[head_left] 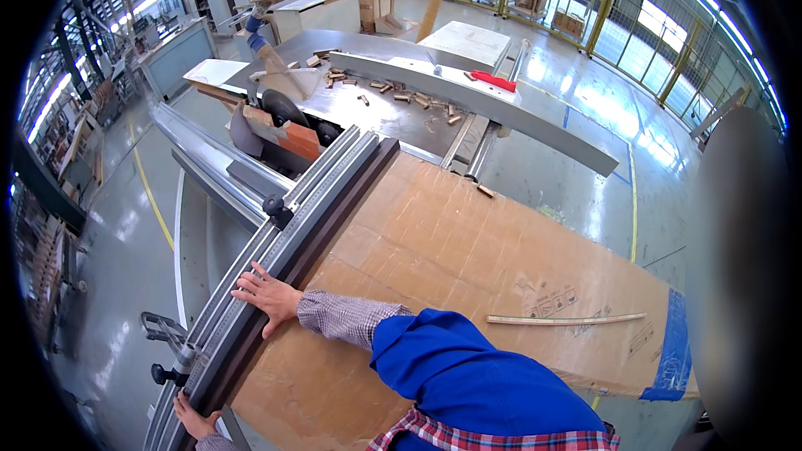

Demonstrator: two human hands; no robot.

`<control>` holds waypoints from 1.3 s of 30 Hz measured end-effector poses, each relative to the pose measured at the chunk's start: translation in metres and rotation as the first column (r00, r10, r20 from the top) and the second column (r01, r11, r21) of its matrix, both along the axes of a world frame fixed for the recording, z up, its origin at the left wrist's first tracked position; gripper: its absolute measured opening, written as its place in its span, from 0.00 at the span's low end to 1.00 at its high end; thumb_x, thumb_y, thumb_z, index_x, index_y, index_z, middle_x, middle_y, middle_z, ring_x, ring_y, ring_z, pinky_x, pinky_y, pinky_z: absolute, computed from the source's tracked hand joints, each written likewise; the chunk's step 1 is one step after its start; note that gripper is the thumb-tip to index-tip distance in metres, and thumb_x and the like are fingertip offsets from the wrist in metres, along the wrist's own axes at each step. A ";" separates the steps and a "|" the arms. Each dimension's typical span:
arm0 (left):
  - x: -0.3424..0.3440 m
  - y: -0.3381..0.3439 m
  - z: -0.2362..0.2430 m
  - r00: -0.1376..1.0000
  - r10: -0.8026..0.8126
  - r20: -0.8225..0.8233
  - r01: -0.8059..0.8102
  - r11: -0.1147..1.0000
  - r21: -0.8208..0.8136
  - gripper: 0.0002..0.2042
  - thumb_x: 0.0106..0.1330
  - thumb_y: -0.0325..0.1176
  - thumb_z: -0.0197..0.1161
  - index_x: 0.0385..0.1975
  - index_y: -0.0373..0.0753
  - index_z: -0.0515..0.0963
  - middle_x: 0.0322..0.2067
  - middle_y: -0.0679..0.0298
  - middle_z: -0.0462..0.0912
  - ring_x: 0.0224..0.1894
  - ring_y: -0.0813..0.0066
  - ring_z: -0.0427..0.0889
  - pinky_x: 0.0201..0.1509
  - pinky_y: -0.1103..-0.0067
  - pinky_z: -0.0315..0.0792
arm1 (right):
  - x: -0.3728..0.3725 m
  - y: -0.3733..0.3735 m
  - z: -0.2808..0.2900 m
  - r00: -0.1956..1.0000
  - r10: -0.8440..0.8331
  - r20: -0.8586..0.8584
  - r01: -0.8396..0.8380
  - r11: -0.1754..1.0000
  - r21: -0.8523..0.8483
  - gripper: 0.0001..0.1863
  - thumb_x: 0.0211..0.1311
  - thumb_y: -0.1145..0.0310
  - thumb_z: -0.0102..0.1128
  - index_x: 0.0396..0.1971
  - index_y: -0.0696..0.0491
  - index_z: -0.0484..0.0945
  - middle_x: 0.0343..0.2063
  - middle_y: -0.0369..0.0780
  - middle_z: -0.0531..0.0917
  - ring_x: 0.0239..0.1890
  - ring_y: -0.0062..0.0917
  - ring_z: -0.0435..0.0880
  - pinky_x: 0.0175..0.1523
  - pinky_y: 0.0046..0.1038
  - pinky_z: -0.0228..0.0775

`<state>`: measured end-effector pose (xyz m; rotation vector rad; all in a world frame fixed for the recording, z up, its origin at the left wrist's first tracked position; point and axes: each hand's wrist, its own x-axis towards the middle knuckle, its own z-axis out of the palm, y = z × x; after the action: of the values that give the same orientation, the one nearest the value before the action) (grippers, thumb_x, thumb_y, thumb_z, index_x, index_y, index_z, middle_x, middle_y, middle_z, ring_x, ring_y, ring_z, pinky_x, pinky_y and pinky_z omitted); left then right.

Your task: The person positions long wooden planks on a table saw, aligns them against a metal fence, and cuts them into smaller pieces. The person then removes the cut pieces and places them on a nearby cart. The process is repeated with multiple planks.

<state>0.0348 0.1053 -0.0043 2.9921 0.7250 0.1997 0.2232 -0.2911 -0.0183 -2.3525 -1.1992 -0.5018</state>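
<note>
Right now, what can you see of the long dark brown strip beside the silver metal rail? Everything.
The long dark brown strip is narrow and straight, its far end looking square; material unclear. It lies along the silver metal rail, slanting from upper right to lower left, with the flat brown cardboard bordering its other side. The bare right hand spreads across it onto the rail; the bare left hand is near its lower end, contact unclear.
</note>
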 end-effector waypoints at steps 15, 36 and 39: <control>0.018 0.023 -0.003 0.986 -0.167 0.009 0.164 0.976 0.141 0.68 0.10 0.50 0.81 0.62 0.31 0.51 0.61 0.43 0.55 0.66 0.48 0.52 0.71 0.59 0.46 | 0.016 0.013 0.014 0.998 0.058 -0.028 -0.056 0.996 0.070 0.63 0.21 0.35 0.72 0.58 0.61 0.59 0.51 0.45 0.65 0.59 0.38 0.61 0.71 0.47 0.33; 0.086 0.069 0.040 0.989 -0.095 -0.114 0.106 0.989 0.102 0.67 0.12 0.51 0.82 0.60 0.29 0.53 0.60 0.46 0.54 0.64 0.47 0.52 0.69 0.63 0.50 | 0.077 0.069 0.046 0.999 0.038 -0.020 -0.037 0.998 0.057 0.60 0.20 0.36 0.72 0.55 0.62 0.62 0.51 0.46 0.67 0.59 0.38 0.63 0.71 0.41 0.39; 0.099 0.078 0.036 0.985 -0.173 -0.013 0.173 0.975 0.139 0.64 0.10 0.50 0.82 0.57 0.29 0.55 0.56 0.46 0.58 0.61 0.48 0.56 0.67 0.62 0.53 | 0.088 0.072 0.049 0.999 0.035 0.020 -0.037 0.993 0.112 0.59 0.17 0.39 0.74 0.53 0.62 0.64 0.49 0.47 0.68 0.58 0.40 0.63 0.69 0.41 0.41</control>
<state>0.1339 0.1828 0.0319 3.1662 0.4640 0.2500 0.3108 -0.2189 0.0311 -2.2326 -1.1874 -0.5650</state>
